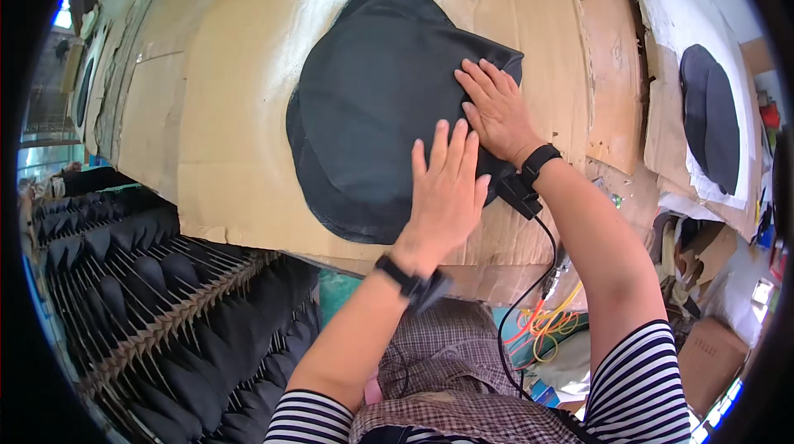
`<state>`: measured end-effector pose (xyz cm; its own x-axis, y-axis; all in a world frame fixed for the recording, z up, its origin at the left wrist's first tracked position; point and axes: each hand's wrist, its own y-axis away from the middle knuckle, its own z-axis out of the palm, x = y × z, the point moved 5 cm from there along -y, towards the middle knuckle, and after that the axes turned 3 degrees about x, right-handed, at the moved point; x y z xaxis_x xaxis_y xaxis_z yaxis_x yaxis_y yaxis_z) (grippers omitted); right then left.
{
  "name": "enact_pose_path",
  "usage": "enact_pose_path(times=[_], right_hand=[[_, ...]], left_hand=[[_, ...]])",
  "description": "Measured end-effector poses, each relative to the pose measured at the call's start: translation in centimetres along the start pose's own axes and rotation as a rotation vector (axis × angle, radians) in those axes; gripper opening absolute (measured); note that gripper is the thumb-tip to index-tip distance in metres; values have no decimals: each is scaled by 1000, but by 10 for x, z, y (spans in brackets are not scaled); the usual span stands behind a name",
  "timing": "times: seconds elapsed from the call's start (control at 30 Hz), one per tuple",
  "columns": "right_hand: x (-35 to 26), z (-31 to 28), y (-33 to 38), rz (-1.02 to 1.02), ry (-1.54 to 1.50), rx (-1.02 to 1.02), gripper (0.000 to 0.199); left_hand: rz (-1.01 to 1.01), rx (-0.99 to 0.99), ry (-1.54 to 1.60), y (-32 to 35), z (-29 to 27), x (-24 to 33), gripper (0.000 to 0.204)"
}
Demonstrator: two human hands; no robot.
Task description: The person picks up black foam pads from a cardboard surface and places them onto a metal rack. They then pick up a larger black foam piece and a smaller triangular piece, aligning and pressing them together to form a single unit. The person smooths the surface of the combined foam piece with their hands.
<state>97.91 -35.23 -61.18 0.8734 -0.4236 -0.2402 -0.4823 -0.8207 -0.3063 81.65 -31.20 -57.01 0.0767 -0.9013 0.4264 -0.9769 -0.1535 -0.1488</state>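
A large black sheet piece with rounded lobes, like leather or fabric (364, 105), lies on a cardboard-covered table (231, 113). It seems to be layered, with a second dark edge showing along its left and lower sides. My left hand (447, 192) rests over its lower right part, fingers stretched out and pointing away from me. Farther right, my right hand (498, 113) lies flat near the piece's pointed right corner, fingers spread. Neither hand grips anything. A small black device with a cable (519, 196) sits below my right wrist, partly hidden.
Racks with rows of dark, rounded pieces (157, 320) stand at the lower left. Another dark oval piece (710, 117) lies on a white sheet to the right. Yellow and red cords (550, 324) hang by the table's front edge. A brown carton (713, 361) is at the lower right.
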Motion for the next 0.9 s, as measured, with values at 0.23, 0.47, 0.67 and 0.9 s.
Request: enact_pose_path(times=[0.23, 0.47, 0.67, 0.9], right_hand=[[0, -3, 4, -37, 12, -6, 48], [-4, 2, 2, -17, -21, 17, 47], [-1, -2, 9, -46, -15, 20, 47], [-2, 4, 4, -9, -19, 20, 45]], left_hand=[[-71, -175, 85, 74, 29, 22, 66], [-336, 226, -112, -21, 4, -23, 55], [-310, -50, -122, 46, 38, -6, 61], [-559, 237, 2, -2, 15, -19, 74]])
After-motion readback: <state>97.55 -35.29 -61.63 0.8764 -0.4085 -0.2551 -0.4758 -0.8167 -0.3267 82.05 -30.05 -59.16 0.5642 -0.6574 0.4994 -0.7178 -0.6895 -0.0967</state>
